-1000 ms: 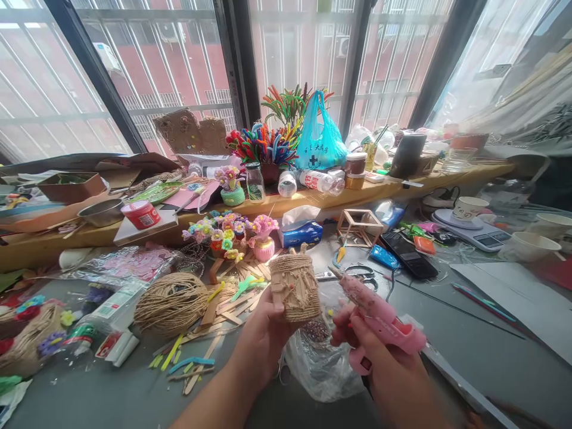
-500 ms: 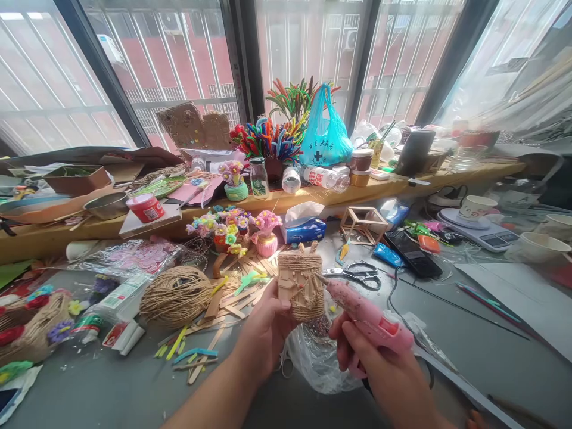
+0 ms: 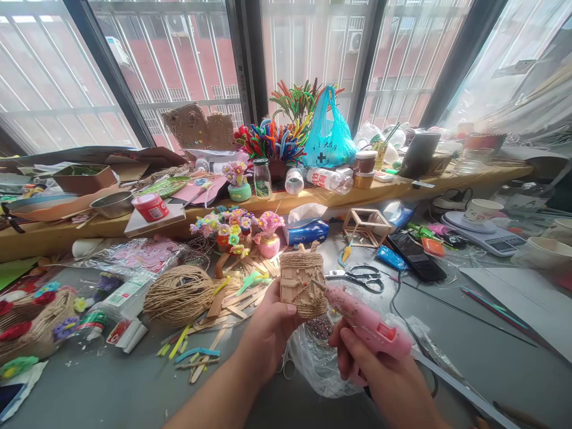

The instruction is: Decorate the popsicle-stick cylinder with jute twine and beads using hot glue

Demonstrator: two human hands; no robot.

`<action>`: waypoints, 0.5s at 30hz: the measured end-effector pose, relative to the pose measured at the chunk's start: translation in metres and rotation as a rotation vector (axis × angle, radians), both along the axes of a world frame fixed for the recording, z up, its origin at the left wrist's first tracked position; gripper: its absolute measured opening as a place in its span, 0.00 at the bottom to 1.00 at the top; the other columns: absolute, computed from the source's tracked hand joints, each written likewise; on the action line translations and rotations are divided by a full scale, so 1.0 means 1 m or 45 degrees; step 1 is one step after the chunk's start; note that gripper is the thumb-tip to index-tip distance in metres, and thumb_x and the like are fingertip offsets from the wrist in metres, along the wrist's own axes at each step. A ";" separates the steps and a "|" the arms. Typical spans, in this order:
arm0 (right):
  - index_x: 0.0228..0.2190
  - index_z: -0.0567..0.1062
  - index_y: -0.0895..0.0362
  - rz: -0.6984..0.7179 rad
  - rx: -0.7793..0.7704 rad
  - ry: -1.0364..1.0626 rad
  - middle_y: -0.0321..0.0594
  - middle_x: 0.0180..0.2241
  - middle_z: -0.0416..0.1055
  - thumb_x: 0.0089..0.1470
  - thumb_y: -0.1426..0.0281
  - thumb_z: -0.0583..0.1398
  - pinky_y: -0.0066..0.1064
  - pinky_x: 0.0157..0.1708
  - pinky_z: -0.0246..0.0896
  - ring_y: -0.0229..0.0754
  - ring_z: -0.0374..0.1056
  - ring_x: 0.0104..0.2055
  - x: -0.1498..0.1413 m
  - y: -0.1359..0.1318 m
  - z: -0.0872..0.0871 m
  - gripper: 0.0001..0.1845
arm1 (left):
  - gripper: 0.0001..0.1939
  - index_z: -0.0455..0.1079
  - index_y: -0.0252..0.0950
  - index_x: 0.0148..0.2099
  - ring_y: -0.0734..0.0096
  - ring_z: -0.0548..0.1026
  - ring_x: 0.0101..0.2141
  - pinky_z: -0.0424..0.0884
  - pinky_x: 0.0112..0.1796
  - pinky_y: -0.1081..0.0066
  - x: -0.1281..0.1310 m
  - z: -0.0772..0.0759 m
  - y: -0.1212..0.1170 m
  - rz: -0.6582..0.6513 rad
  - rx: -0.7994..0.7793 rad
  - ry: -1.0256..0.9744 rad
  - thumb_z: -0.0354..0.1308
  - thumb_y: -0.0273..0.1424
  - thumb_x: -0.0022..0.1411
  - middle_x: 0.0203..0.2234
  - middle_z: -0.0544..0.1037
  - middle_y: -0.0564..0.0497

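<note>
In my left hand (image 3: 272, 333) is a small twine-wrapped craft piece (image 3: 302, 285) with a wooden-slat front, a small red dot on it and twig-like bits on top. My right hand (image 3: 375, 369) grips a pink hot glue gun (image 3: 369, 322). Its nozzle points left and meets the right part of the slatted front; whether it touches I cannot tell. A white glue stick (image 3: 460, 387) sticks out of the gun's rear. Below the craft piece lies a clear plastic bag (image 3: 313, 369) with dark beads in it.
Left of my hands are a ball of twine (image 3: 179, 296), scattered wooden sticks (image 3: 236, 304) and pipe-cleaner flower pots (image 3: 269, 238). Black-handled scissors (image 3: 364, 277), a small wooden frame (image 3: 366, 226), a phone (image 3: 415, 256) and a kitchen scale (image 3: 487, 232) lie to the right. A crowded ledge (image 3: 286, 205) runs behind.
The glue gun's nozzle has moved from beside the craft piece to its front. The craft piece is turned slightly, showing more of its slatted face. The whole view has shifted a little.
</note>
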State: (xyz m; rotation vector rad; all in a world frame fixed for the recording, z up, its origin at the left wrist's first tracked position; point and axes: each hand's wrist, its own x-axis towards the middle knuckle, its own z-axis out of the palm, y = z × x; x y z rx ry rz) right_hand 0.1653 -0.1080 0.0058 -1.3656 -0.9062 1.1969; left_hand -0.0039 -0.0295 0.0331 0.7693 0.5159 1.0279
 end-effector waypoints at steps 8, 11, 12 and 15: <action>0.30 0.82 0.55 0.034 -0.044 -0.061 0.39 0.20 0.75 0.55 0.39 0.66 0.32 0.25 0.64 0.43 0.69 0.23 0.001 -0.001 0.001 0.31 | 0.25 0.75 0.35 0.58 0.52 0.80 0.53 0.70 0.58 0.53 -0.001 -0.003 0.003 0.007 -0.026 0.025 0.60 0.25 0.58 0.53 0.84 0.39; 0.30 0.82 0.55 0.026 -0.044 -0.069 0.38 0.19 0.74 0.54 0.39 0.66 0.30 0.25 0.63 0.41 0.68 0.23 0.000 -0.001 0.000 0.31 | 0.24 0.75 0.35 0.58 0.53 0.80 0.52 0.71 0.57 0.53 0.000 -0.004 0.003 0.017 -0.033 0.022 0.60 0.25 0.58 0.53 0.84 0.40; 0.30 0.82 0.55 0.023 -0.047 -0.071 0.38 0.19 0.74 0.54 0.39 0.66 0.30 0.25 0.63 0.41 0.68 0.23 0.000 -0.001 0.000 0.31 | 0.24 0.75 0.36 0.57 0.54 0.80 0.52 0.71 0.56 0.54 0.000 -0.003 0.003 0.014 -0.028 0.012 0.60 0.25 0.58 0.52 0.84 0.40; 0.30 0.82 0.56 0.039 -0.057 -0.083 0.38 0.19 0.75 0.54 0.38 0.65 0.30 0.25 0.62 0.41 0.68 0.23 0.000 -0.001 0.001 0.32 | 0.23 0.75 0.36 0.57 0.54 0.80 0.52 0.72 0.55 0.56 0.000 -0.002 0.002 0.006 -0.013 0.000 0.60 0.25 0.58 0.52 0.85 0.40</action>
